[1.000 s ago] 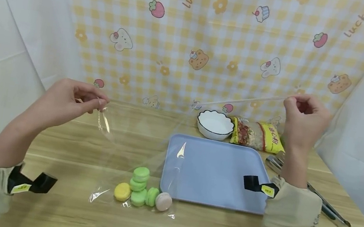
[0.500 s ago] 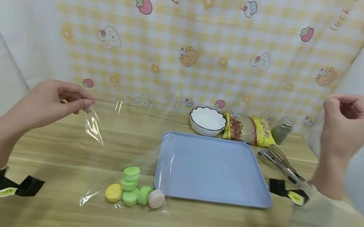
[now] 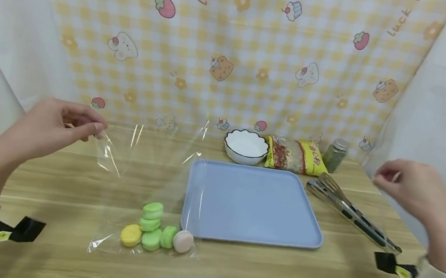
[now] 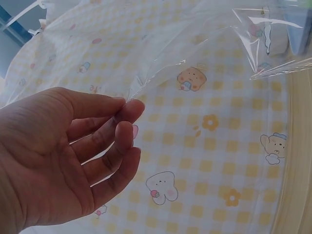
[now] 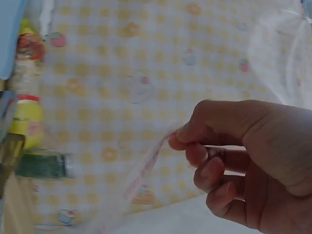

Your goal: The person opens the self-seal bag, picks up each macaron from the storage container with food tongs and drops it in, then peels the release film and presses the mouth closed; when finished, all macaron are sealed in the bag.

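A clear plastic bag (image 3: 157, 167) stands upright with macarons in its bottom: several green ones (image 3: 151, 239), one yellow macaron (image 3: 131, 235) and one pale pinkish macaron (image 3: 183, 241). My left hand (image 3: 60, 128) pinches the bag's upper left corner between thumb and forefinger; the left wrist view shows the film (image 4: 156, 73) running from those fingertips. Off to the far right, my right hand (image 3: 420, 194) is apart from the bag. Its thumb and forefinger pinch a thin translucent strip with reddish marks (image 5: 141, 175), blurred in the right wrist view and hardly visible from the head.
A blue tray (image 3: 252, 204) lies right of the bag, its left edge seen through the film. Behind are a white scalloped bowl (image 3: 246, 147), a yellow food packet (image 3: 295, 156) and a spice jar (image 3: 335, 155). Metal tongs (image 3: 351, 213) lie at the right.
My right hand has pulled away from the bag to the right, then dropped lower with the strip. My left hand keeps its pinch. The head view has shifted rightward.
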### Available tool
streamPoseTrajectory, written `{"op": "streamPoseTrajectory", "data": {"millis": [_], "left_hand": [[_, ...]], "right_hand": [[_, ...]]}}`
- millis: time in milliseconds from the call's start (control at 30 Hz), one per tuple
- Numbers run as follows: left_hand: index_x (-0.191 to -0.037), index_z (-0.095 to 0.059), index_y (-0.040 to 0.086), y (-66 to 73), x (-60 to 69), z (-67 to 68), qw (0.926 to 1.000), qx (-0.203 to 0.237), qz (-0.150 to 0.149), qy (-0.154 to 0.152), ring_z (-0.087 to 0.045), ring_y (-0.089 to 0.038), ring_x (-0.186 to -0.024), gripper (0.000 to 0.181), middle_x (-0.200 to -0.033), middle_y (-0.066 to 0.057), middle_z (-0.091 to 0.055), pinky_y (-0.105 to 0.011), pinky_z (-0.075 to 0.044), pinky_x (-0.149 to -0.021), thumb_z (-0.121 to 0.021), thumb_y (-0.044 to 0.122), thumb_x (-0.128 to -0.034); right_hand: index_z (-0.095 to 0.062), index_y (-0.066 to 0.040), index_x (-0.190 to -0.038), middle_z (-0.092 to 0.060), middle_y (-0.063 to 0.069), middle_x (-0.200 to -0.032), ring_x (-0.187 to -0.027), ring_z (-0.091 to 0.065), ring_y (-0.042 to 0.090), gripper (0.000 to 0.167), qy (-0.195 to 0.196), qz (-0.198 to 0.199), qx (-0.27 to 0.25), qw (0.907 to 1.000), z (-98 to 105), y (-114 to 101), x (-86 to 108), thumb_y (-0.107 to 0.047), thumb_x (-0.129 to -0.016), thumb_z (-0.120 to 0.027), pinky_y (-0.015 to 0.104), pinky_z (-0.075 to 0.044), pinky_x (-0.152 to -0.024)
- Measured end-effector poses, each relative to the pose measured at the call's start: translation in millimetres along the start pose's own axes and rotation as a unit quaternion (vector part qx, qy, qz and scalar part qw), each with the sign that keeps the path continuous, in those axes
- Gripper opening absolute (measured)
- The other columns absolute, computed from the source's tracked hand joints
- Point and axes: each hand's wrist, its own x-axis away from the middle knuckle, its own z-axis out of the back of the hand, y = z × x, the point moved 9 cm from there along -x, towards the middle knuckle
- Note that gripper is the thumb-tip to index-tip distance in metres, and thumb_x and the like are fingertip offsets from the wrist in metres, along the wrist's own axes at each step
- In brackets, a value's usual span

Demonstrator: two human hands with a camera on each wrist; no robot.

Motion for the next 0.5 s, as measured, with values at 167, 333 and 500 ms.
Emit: {"op": "streamPoseTrajectory", "data": {"millis": [167, 333, 500], "left_hand": [[-0.095, -0.07, 0.011, -0.4, 0.8, -0.6, 1.0, -0.004, -0.003, 0.002, -0.058, -0.01, -0.064, 0.009, -0.077, 0.002, -0.068, -0.021, -0.04, -0.053, -0.064, 0.014, -0.0891], [-0.095, -0.07, 0.012, 0.7, 2.0, 0.6, 0.9999, -0.014, 0.002, -0.005, -0.058, -0.011, -0.064, 0.009, -0.073, 0.002, -0.067, -0.021, -0.04, -0.055, -0.064, 0.016, -0.0892], [-0.098, -0.07, 0.011, 1.1, 2.8, 1.2, 0.9998, -0.019, 0.003, -0.011, -0.059, -0.01, -0.065, 0.011, -0.074, 0.003, -0.067, -0.021, -0.043, -0.056, -0.063, 0.016, -0.0898]], "right_hand": [[-0.07, -0.006, -0.076, -0.058, -0.004, -0.065, -0.06, -0.051, 0.014, 0.008, -0.12, 0.017, -0.022, 0.9924, -84.9, 0.7, -17.2, -0.004, -0.079, -0.063, 0.035, -0.044, -0.057], [-0.07, 0.0, -0.079, -0.063, 0.004, -0.066, -0.056, -0.055, 0.014, 0.013, -0.152, 0.035, -0.062, 0.9858, -126.0, 1.2, -18.2, 0.002, -0.083, -0.058, 0.037, -0.047, -0.057], [-0.065, 0.0, -0.076, -0.056, 0.0, -0.058, -0.048, -0.045, 0.009, 0.015, -0.153, 0.032, -0.083, 0.9842, -129.7, -1.8, -19.0, 0.002, -0.086, -0.055, 0.033, -0.042, -0.053]]}}
